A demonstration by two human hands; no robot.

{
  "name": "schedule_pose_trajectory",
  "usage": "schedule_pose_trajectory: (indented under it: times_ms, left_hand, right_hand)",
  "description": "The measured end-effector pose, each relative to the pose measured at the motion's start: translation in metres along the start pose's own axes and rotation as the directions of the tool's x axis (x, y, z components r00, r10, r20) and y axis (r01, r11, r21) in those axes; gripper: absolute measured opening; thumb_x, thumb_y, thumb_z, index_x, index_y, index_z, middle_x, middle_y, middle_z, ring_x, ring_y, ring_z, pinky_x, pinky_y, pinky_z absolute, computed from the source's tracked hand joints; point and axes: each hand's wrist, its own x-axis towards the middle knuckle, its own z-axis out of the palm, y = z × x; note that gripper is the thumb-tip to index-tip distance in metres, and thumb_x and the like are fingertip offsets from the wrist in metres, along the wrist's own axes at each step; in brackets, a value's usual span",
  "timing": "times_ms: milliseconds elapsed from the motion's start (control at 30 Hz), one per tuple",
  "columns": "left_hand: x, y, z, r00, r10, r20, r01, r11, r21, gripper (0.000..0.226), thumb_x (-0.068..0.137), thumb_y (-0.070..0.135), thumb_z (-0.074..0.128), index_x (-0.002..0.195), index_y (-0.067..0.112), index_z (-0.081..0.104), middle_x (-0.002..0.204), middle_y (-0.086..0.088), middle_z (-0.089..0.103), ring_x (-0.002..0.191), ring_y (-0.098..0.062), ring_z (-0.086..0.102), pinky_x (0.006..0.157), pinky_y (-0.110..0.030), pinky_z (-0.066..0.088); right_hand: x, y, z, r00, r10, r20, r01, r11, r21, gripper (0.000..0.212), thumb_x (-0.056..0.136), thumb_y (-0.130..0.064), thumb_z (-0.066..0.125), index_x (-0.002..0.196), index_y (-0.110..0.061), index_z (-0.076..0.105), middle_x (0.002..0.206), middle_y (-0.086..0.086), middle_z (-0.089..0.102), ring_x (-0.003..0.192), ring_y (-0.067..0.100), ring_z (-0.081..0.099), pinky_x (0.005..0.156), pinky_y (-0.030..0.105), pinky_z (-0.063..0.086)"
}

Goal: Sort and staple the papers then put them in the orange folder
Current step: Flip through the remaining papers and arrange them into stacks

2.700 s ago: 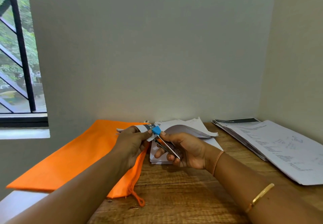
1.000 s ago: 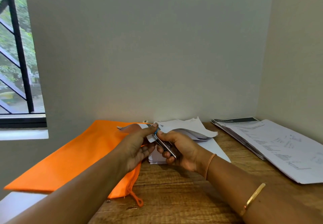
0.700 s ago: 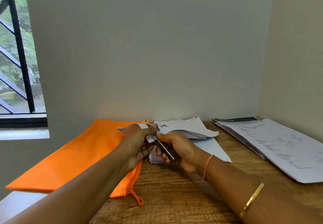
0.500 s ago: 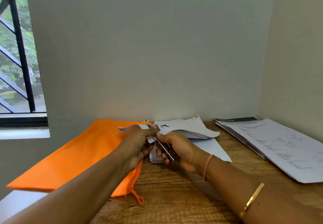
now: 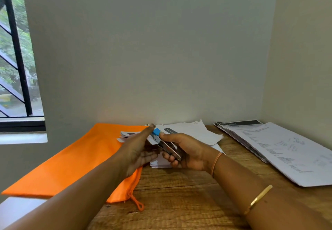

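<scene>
Quick rundown of the desk rn; right hand [image 5: 186, 155] is wrapped round the stapler [image 5: 166, 146], fingers curled under it and thumb on top, blue end pointing to the far side; the stapler's mouth sits on the corner of a small paper bundle [image 5: 126, 135], tho I can't tell if it's squeezed all the way down. Left hand [image 5: 137, 151] is right beside it, palm facing right, fingers stretched out pretty straight against the bundle w/ the index tip up by the blue end; thumb is hidden so idk if it's pinching the sheets or just propping them. Both hands hover just above the counter [image 5: 179, 195], which is wood w/ visible grain.

The orange folder [image 5: 71, 161] lies flat on the left side of the counter, under and left of the left hand; looks like fabric, its near-left corner hangs past the counter edge, and an orange cord [image 5: 137, 202] dangles off its near right corner. The bundle's edges poke out over the folder's far end.

Behind the hands there's a loose white pile [image 5: 195, 132], top sheet curled up a bit; further right, well apart, a bigger printed stack [image 5: 280, 150] w/ a dark header strip sits along the right wall. Gold bangle [image 5: 258, 199] and thin orange band [image 5: 215, 163] on the right arm; barred window [image 5: 16, 59] far left, trees outside.
</scene>
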Motion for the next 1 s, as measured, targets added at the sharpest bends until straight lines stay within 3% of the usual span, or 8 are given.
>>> schedule_pose_trajectory:
  times_ms: [233, 367, 500, 600, 700, 800, 933, 1000]
  left_hand:
    - [-0.007, -0.003, 0.009, 0.996, -0.086, 0.025, 0.085, 0.996, 0.013, 0.028, 0.094, 0.022, 0.054, 0.116, 0.005, 0.054, 0.092, -0.022, 0.065, 0.08, -0.029, 0.066, 0.066, -0.034, 0.056]
    - [-0.005, 0.0, 0.003, 0.996, -0.088, -0.016, 0.088, 0.996, -0.034, 0.017, 0.096, 0.005, 0.044, 0.111, 0.0, 0.051, 0.083, -0.023, 0.066, 0.072, -0.029, 0.065, 0.051, -0.031, 0.056]
    - [-0.001, 0.006, -0.006, 0.995, -0.039, -0.095, 0.032, 0.997, -0.072, 0.014, 0.096, 0.004, 0.04, 0.096, 0.001, 0.053, 0.086, -0.026, 0.064, 0.066, -0.03, 0.067, 0.044, -0.028, 0.056]
    - [0.007, 0.01, -0.018, 0.977, 0.03, -0.213, -0.064, 0.986, -0.155, 0.015, 0.094, 0.004, 0.041, 0.095, 0.002, 0.056, 0.088, -0.022, 0.063, 0.073, -0.03, 0.064, 0.045, -0.028, 0.056]
    - [0.015, 0.012, -0.031, 0.917, 0.106, -0.385, -0.189, 0.965, -0.183, 0.014, 0.092, 0.007, 0.043, 0.089, 0.006, 0.056, 0.091, -0.014, 0.063, 0.072, -0.025, 0.062, 0.056, -0.032, 0.056]
    - [0.022, 0.012, -0.039, 0.858, 0.154, -0.49, -0.261, 0.953, -0.157, 0.011, 0.093, 0.014, 0.046, 0.087, 0.012, 0.055, 0.088, -0.007, 0.061, 0.087, -0.025, 0.062, 0.067, -0.035, 0.049]
    - [0.02, 0.001, -0.03, 0.944, 0.094, -0.318, -0.14, 0.982, -0.125, 0.029, 0.091, 0.012, 0.058, 0.119, 0.008, 0.053, 0.092, -0.008, 0.063, 0.088, -0.025, 0.061, 0.07, -0.036, 0.05]
    - [0.017, -0.006, -0.021, 0.964, 0.089, -0.251, -0.101, 0.994, -0.036, 0.027, 0.09, -0.004, 0.054, 0.114, 0.006, 0.048, 0.099, -0.012, 0.061, 0.091, -0.027, 0.061, 0.073, -0.039, 0.051]
  right_hand:
    - [-0.012, -0.012, -0.03, 0.978, 0.19, 0.091, -0.167, 0.963, -0.213, 0.027, 0.094, -0.042, 0.05, 0.091, -0.015, 0.057, 0.062, 0.002, 0.058, 0.048, 0.006, 0.05, 0.041, 0.014, 0.041]
    - [-0.019, -0.02, -0.042, 0.974, 0.2, 0.104, -0.16, 0.938, -0.306, 0.03, 0.093, -0.041, 0.05, 0.091, -0.013, 0.057, 0.063, 0.001, 0.057, 0.049, 0.006, 0.05, 0.043, 0.013, 0.04]
    - [-0.025, -0.023, -0.058, 0.987, 0.08, -0.142, -0.125, 0.929, -0.349, 0.027, 0.094, -0.038, 0.052, 0.086, -0.013, 0.058, 0.062, 0.003, 0.056, 0.05, 0.008, 0.047, 0.047, 0.017, 0.037]
    - [-0.022, -0.016, -0.077, 0.9, -0.053, -0.434, -0.145, 0.9, -0.411, 0.025, 0.09, -0.034, 0.059, 0.086, -0.01, 0.058, 0.066, 0.006, 0.058, 0.049, 0.011, 0.052, 0.045, 0.018, 0.038]
    - [-0.021, -0.009, -0.09, 0.799, -0.157, -0.58, -0.223, 0.819, -0.528, 0.024, 0.087, -0.032, 0.06, 0.093, -0.009, 0.057, 0.079, 0.008, 0.059, 0.076, 0.023, 0.067, 0.06, 0.029, 0.05]
    - [-0.025, -0.008, -0.092, 0.778, -0.22, -0.588, -0.348, 0.628, -0.696, 0.031, 0.092, -0.035, 0.054, 0.111, -0.011, 0.058, 0.105, 0.006, 0.06, 0.11, 0.029, 0.059, 0.082, 0.032, 0.045]
    - [-0.021, -0.002, -0.101, 0.721, -0.204, -0.663, -0.496, 0.516, -0.698, 0.048, 0.093, -0.036, 0.048, 0.131, -0.007, 0.049, 0.138, 0.013, 0.049, 0.124, 0.028, 0.048, 0.098, 0.031, 0.039]
    - [-0.018, 0.004, -0.106, 0.706, -0.194, -0.682, -0.533, 0.489, -0.691, 0.052, 0.093, -0.039, 0.048, 0.135, -0.009, 0.046, 0.142, 0.012, 0.046, 0.127, 0.029, 0.046, 0.101, 0.033, 0.038]
